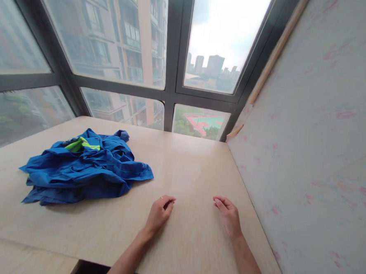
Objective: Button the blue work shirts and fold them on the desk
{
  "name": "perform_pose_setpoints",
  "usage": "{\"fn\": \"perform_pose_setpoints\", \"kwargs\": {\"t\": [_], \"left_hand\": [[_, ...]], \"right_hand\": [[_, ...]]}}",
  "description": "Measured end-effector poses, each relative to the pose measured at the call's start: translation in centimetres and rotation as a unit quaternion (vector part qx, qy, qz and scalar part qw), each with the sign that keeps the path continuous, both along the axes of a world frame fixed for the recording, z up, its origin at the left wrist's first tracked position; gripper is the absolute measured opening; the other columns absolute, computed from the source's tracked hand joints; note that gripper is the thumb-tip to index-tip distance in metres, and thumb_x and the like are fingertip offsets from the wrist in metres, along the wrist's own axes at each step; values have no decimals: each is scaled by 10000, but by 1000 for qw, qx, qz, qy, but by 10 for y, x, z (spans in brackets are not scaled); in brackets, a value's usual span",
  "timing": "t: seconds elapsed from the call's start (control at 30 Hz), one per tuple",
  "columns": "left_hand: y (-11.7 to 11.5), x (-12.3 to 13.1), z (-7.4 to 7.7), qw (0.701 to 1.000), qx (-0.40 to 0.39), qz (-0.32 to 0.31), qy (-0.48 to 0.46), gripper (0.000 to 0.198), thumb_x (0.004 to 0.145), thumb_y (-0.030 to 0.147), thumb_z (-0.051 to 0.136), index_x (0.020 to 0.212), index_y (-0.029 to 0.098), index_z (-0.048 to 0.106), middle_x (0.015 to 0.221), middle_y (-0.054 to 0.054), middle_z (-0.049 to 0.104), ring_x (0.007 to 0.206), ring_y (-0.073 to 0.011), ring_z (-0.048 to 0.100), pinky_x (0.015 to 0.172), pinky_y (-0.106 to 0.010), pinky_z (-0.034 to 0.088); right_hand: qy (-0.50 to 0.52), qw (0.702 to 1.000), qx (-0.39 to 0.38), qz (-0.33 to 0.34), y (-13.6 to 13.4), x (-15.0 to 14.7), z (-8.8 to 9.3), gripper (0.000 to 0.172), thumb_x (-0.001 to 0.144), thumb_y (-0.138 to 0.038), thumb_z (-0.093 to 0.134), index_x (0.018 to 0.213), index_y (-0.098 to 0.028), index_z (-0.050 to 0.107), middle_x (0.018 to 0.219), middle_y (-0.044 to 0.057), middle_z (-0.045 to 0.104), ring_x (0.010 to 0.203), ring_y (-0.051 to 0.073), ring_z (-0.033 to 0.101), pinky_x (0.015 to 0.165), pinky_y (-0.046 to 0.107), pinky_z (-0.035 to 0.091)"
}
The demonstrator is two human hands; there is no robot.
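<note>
A crumpled blue garment with bright yellow-green strips lies on the left part of the pale wooden surface. My left hand is to the right of the garment and apart from it, its fingers curled with the thumb and fingertips close together and nothing seen between them. Further right, my right hand is over the same surface, its fingers pressed together against the thumb, also with nothing visible in it. A gap separates the two hands.
Dark-framed windows rise behind the surface. A wall with pink floral wallpaper runs along the right side. A dark opening shows at the near edge, beside my left forearm.
</note>
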State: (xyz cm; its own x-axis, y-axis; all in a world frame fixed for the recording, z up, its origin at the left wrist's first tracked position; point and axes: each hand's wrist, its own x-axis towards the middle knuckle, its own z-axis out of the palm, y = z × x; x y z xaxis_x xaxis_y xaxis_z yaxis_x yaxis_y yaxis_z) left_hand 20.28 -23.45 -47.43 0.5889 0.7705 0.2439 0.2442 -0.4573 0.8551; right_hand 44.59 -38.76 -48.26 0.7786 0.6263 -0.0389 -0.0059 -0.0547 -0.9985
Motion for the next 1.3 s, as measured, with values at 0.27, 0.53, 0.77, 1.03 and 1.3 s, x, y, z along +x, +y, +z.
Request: {"fn": "perform_pose_setpoints", "kwargs": {"t": [0.27,0.53,0.77,1.03,1.3], "left_hand": [[-7,-6,2,998,31,-47,12,204,862,146,468,897,188,665,893,-55,688,844,-181,633,772,-312,486],[-9,-8,3,998,25,-54,-2,222,845,111,461,887,189,664,891,-56,679,848,-177,624,787,-313,485],[-10,-8,5,998,19,-55,-1,238,838,106,462,892,192,677,906,-61,686,864,-182,628,805,-324,488],[-9,-7,4,999,16,-49,-9,235,820,91,480,883,186,685,892,-59,690,842,-180,629,785,-314,488],[-8,-7,3,999,8,-39,-13,231,827,112,474,881,188,685,870,-50,684,797,-166,618,744,-300,478]], "right_hand": [[-18,1000,-6,0,-3,-3,3,390,719,-507,742,904,-164,747,926,88,735,848,214,645,833,353,507],[-19,1000,-5,-2,-4,-2,1,389,710,-507,752,905,-171,749,930,88,740,858,219,653,833,362,515],[-26,1000,-5,-10,-4,-3,4,406,684,-522,764,884,-168,753,916,93,744,827,223,658,821,368,525],[-28,999,-13,-7,-4,-2,2,406,677,-515,762,885,-167,752,913,88,743,829,219,649,825,367,515],[-25,1000,-11,2,-4,-2,0,371,705,-495,753,894,-175,752,908,77,739,852,218,647,806,343,509]]}}
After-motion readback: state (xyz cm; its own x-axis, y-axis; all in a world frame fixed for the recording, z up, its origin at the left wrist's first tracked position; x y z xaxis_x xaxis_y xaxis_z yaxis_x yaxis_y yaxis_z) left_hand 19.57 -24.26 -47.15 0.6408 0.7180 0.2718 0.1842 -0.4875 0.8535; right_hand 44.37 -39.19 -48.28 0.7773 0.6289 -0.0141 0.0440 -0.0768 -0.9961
